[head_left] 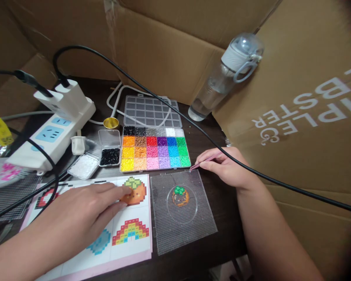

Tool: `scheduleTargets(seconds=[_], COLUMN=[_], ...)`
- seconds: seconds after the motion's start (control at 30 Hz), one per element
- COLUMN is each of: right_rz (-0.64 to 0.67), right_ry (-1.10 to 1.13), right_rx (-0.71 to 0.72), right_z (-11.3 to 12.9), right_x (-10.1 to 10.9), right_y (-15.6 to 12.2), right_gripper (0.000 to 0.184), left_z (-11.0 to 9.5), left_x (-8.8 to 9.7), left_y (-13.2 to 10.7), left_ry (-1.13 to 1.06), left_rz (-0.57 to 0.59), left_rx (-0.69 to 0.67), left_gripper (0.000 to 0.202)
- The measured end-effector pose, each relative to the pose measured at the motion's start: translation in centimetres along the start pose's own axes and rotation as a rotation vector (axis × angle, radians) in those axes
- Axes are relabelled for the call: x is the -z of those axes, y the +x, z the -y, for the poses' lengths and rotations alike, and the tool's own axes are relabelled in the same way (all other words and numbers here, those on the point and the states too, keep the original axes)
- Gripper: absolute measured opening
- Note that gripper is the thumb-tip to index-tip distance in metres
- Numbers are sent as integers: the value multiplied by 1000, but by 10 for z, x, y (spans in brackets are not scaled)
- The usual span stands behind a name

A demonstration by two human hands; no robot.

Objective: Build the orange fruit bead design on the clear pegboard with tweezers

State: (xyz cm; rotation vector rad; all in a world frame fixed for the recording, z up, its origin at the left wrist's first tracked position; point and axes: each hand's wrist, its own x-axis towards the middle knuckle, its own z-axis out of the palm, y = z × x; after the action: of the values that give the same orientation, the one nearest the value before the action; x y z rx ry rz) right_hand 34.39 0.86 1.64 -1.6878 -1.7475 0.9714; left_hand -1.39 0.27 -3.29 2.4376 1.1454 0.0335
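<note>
- Fruit (180,196) at pegboard (169,230) centre: leaf and orange rim are laid; the middle is judged unfinished.
- Tweezers (201,162) are pinched in right hand (228,169) fingers at the pegboard's 1 o'clock corner.
- Left hand (84,210), fingers apart, is rested on pattern (128,242).

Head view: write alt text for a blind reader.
A left hand touches an orange fruit picture on a printed pattern sheet; the right hand holds thin pink tweezers at the edge of a clear square plastic pegboard bearing a partly built bead fruit.
</note>
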Motion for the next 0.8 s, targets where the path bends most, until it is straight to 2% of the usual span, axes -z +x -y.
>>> scheduleTargets(seconds=[0.8], right_rz=[-8], right_ry=[-5], right_rx=[-4], right_z=[-3], right_x=[2], right_y=[-1], right_gripper=[8], left_z=[0], left_x=[3], left_y=[0], left_ry=[-37], left_rz=[-18], left_rx=[-14], left_gripper=[39])
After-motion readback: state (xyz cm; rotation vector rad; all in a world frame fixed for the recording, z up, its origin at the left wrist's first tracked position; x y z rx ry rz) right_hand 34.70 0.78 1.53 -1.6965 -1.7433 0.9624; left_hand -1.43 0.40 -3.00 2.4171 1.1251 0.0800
